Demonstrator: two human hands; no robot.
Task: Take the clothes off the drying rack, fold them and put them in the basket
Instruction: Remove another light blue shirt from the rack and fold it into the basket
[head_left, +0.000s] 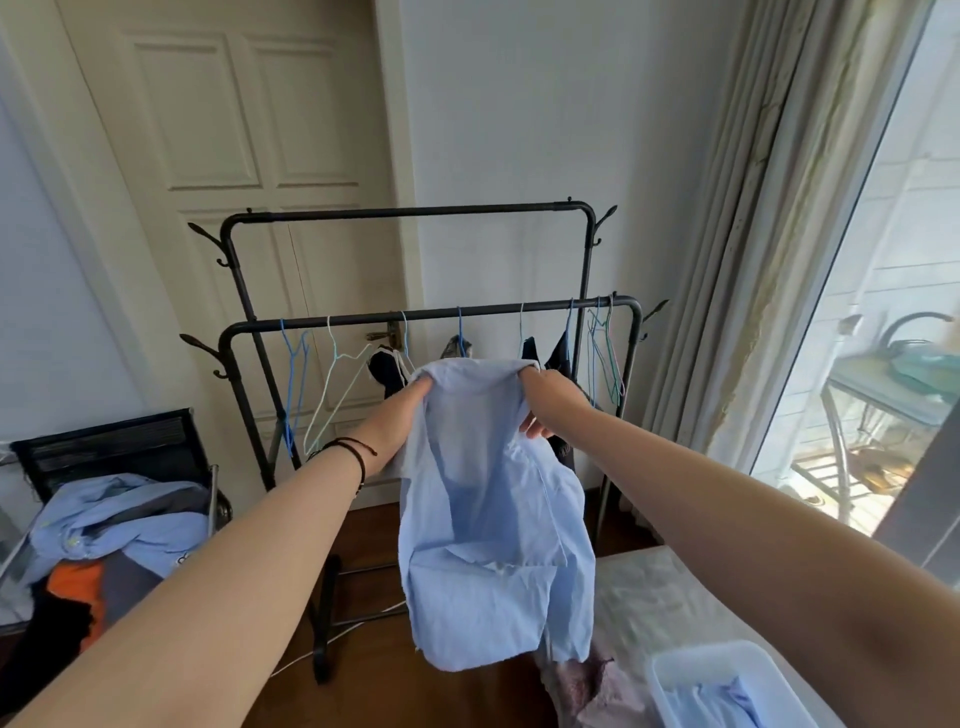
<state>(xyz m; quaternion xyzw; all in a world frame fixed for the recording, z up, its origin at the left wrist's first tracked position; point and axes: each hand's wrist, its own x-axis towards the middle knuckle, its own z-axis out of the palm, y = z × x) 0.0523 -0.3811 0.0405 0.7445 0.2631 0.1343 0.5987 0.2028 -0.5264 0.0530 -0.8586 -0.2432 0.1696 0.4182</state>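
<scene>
a: so where was the light blue shirt (493, 525) at that point?

b: dead centre of the frame, held up in the air in front of the black drying rack (415, 312). the left hand (402, 415) had its fingers curled into the top edge on the left side, and the right hand (545, 400) gripped the top edge on the right, thumb poking out under the fabric. the rest of the shirt hung down loose and wrinkly between the arms.

a: anything left on the rack?

b: yeah, a few dark clothes (387, 371) hung on the lower bar right behind the shirt, mostly hidden by it. empty wire hangers (293, 379) were on the left part of that bar, and more at its right end.

a: and the basket?

b: the translucent white basket (691, 670) sat in the bottom right corner of the frame, with some light blue fabric already in it. it was on a pale padded surface, couldn't tell if bed or table. lower left had a pile of clothes (119, 525) on a dark chair (104, 441), blue shirt on top, orange and black bits under it.
</scene>
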